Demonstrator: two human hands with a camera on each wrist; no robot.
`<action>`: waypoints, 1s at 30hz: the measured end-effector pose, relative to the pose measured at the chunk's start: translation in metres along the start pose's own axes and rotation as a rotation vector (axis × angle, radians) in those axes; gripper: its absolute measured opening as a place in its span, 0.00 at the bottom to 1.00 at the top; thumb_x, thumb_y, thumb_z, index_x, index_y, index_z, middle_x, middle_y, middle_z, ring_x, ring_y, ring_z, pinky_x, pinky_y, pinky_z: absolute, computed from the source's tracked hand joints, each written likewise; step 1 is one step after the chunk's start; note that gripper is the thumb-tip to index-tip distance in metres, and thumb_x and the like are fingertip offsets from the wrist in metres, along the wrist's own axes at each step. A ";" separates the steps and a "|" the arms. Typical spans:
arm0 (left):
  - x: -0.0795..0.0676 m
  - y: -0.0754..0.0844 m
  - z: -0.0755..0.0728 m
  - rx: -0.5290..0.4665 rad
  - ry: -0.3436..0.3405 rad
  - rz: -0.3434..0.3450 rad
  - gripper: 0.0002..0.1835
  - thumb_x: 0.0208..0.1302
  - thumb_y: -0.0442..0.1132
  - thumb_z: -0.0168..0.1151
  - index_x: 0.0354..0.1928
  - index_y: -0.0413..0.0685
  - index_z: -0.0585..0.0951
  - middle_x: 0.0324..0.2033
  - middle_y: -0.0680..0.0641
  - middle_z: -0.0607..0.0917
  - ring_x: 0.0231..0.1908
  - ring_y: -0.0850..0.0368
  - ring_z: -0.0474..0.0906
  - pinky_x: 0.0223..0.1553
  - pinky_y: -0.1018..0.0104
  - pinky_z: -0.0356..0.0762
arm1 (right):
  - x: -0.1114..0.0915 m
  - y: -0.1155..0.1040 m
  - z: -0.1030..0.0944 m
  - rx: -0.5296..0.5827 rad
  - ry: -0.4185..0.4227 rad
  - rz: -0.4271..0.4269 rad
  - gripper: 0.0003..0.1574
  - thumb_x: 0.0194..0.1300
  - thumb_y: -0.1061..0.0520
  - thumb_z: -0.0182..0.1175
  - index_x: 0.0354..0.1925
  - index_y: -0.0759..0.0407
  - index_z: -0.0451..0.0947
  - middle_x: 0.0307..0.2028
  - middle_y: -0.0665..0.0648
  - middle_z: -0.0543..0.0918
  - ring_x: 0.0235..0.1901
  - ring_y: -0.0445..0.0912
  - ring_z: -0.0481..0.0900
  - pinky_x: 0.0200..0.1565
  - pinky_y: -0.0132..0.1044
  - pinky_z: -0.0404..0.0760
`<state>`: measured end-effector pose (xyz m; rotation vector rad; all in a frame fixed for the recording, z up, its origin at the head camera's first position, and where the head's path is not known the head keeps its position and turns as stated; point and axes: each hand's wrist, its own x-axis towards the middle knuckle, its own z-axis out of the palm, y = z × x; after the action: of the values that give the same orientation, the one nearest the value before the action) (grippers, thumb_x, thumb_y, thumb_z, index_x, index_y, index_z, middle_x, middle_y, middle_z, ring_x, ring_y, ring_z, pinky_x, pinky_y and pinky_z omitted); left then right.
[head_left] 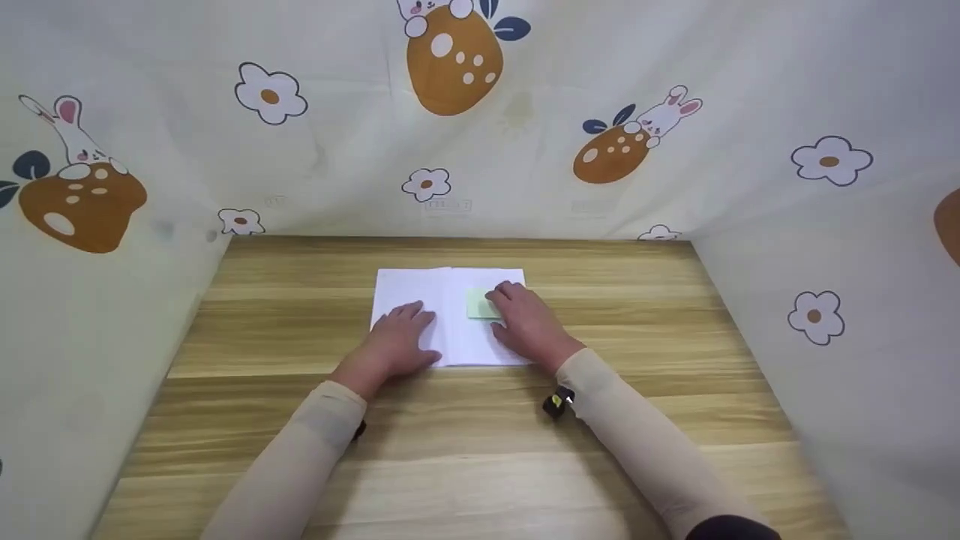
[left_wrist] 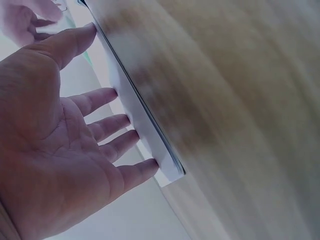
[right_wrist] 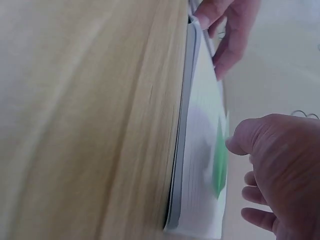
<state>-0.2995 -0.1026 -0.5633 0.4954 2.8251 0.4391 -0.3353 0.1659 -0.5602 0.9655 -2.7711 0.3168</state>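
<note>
An open notebook with white pages lies flat on the wooden table; faint ruled lines show in the right wrist view. On its right page is a pale green sticky note. My left hand rests on the left page with its fingers spread and its thumb by the near edge close to the fold. Over the right page is my right hand, fingers loosely bent, covering the right end of the note. In the right wrist view its thumb is beside the green note, apart from the other fingers.
Wood-grain table extends around the notebook on all sides. A pale cloth printed with rabbits, strawberries and flowers hangs behind and at both sides. A small black device is fixed at the right sleeve's cuff.
</note>
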 end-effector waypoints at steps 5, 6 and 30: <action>0.002 0.003 0.000 0.006 -0.011 -0.004 0.42 0.66 0.60 0.63 0.76 0.48 0.64 0.77 0.39 0.58 0.76 0.39 0.50 0.74 0.37 0.49 | 0.020 -0.002 0.007 -0.050 -0.014 -0.051 0.30 0.58 0.60 0.67 0.59 0.62 0.75 0.53 0.59 0.77 0.53 0.54 0.75 0.56 0.48 0.76; 0.002 0.003 0.000 0.000 -0.014 -0.008 0.42 0.66 0.60 0.63 0.76 0.48 0.64 0.77 0.39 0.57 0.76 0.39 0.50 0.74 0.38 0.49 | 0.023 -0.002 0.008 -0.062 -0.013 -0.055 0.30 0.58 0.61 0.66 0.59 0.62 0.75 0.53 0.59 0.78 0.52 0.54 0.76 0.55 0.48 0.77; 0.002 0.003 -0.004 0.003 -0.017 -0.013 0.42 0.64 0.59 0.65 0.75 0.47 0.66 0.77 0.38 0.58 0.75 0.37 0.52 0.73 0.37 0.51 | 0.049 0.007 0.017 0.250 0.053 0.205 0.04 0.66 0.60 0.63 0.40 0.58 0.81 0.36 0.53 0.82 0.37 0.48 0.79 0.46 0.43 0.80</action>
<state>-0.3012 -0.1002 -0.5585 0.4790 2.8111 0.4264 -0.3791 0.1385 -0.5654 0.7083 -2.8325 0.7237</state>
